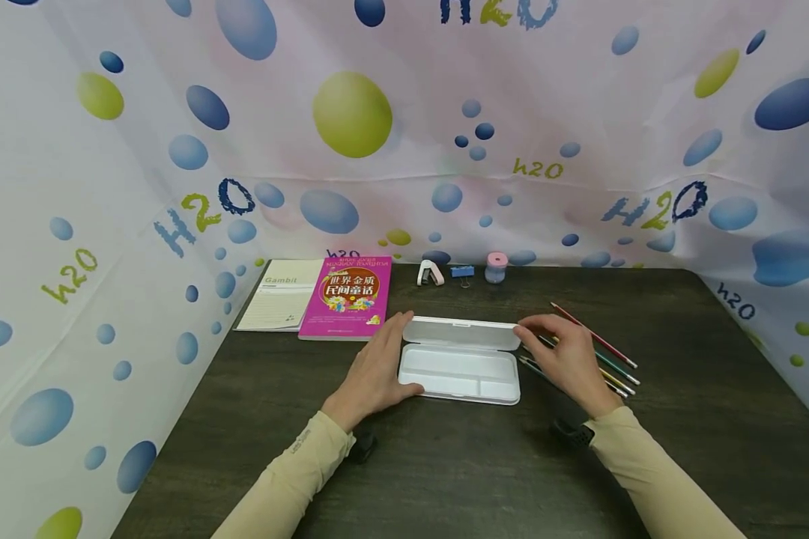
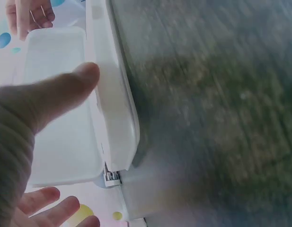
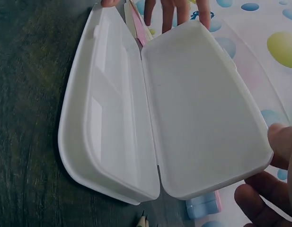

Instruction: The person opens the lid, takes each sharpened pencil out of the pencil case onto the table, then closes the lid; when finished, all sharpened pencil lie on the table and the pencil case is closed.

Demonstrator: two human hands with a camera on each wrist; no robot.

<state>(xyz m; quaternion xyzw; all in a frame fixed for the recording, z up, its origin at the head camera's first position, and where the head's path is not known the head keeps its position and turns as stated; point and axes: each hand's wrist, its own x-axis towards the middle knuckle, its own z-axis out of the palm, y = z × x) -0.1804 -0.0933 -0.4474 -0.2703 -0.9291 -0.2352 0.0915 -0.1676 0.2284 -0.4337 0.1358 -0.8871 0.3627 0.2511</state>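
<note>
A white plastic pencil case (image 1: 460, 374) lies open in the middle of the dark table (image 1: 445, 464), its lid (image 1: 461, 332) standing up at the back. My left hand (image 1: 392, 358) rests at the case's left end, thumb by the tray's front corner and straight fingers against the lid's end. In the left wrist view the thumb (image 2: 60, 92) reaches over the empty tray (image 2: 56, 142). My right hand (image 1: 538, 338) touches the lid's right end with its fingertips (image 3: 280, 142). The tray (image 3: 108, 118) and lid (image 3: 202, 109) are both empty. Several coloured pencils (image 1: 610, 355) lie partly under the right hand.
A pink book (image 1: 347, 296) and a pale notebook (image 1: 279, 293) lie at the back left. A small stapler (image 1: 430, 273), a blue binder clip (image 1: 463, 272) and a pink-lidded jar (image 1: 495, 267) stand along the back edge. Bubble-print cloth (image 1: 350, 112) walls three sides.
</note>
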